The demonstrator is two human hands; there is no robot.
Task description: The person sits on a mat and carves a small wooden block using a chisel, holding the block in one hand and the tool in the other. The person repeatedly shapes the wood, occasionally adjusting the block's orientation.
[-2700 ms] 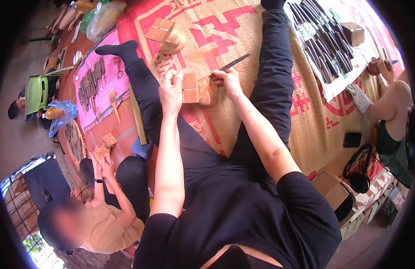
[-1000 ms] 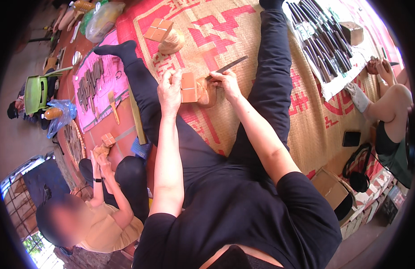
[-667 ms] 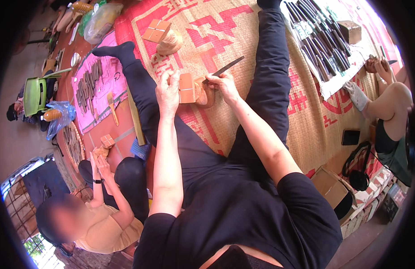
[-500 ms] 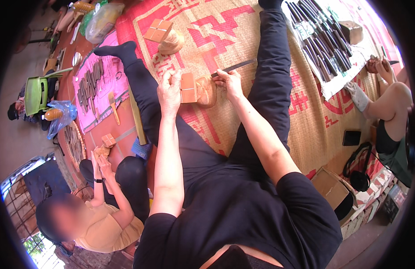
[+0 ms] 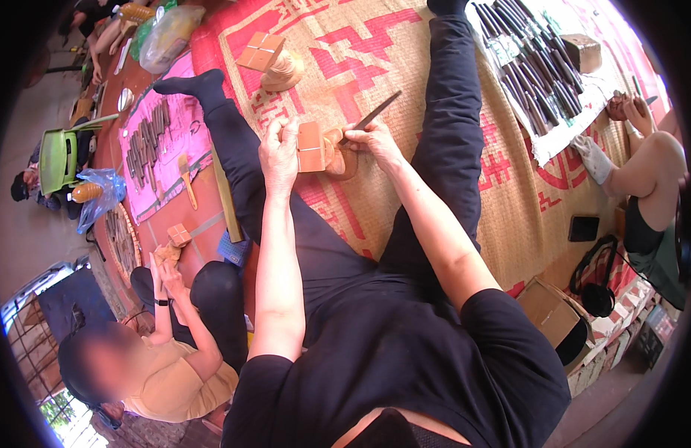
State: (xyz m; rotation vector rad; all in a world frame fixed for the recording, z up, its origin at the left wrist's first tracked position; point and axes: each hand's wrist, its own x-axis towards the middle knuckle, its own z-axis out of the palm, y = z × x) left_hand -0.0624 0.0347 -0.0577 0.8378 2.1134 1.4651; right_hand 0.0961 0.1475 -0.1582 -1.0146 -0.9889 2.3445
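Note:
My left hand (image 5: 279, 155) is closed around the square block end of a wooden carving (image 5: 310, 148), held just above the mat between my outstretched legs. The carving's rounded, shaped part points right and is partly hidden by my right hand. In my right hand (image 5: 372, 141), the fingers pinch a slim dark carving tool (image 5: 383, 107) whose long end slants up and away to the right. Its working tip meets or lies very near the shaped wood; exact contact cannot be made out. Farther off, a second wooden carving (image 5: 284, 72) with a similar block lies on the mat.
At far right, many dark-handled tools (image 5: 543, 82) lie on a white cloth beside a wooden block (image 5: 582, 54). More tools (image 5: 147, 145) and a brush (image 5: 188, 179) lie left, on or beside a pink cloth. A co-worker (image 5: 181, 358) holds another carving (image 5: 170, 250) at lower left.
My right hand has shifted slightly left, closer to the carving, and the tool has tilted more steeply away from me. My left hand keeps its hold nearly in place.

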